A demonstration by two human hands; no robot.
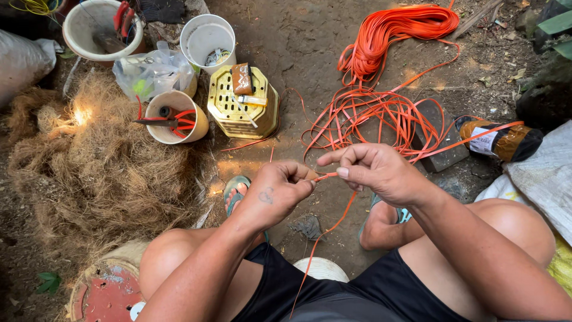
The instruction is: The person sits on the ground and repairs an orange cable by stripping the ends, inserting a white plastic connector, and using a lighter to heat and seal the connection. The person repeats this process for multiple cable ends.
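Between my knees | I am pinching an orange strip point(325, 176) with left hand point(275, 192) and right hand point(372, 172), its pinched end hidden | white bucket point(101, 27) is holding cut-off tools | cream cup point(177, 116) is holding cutters

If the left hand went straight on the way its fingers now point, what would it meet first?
The left hand points right along the orange strip, so it would probably first meet the right hand, which pinches the same strip close beside it.
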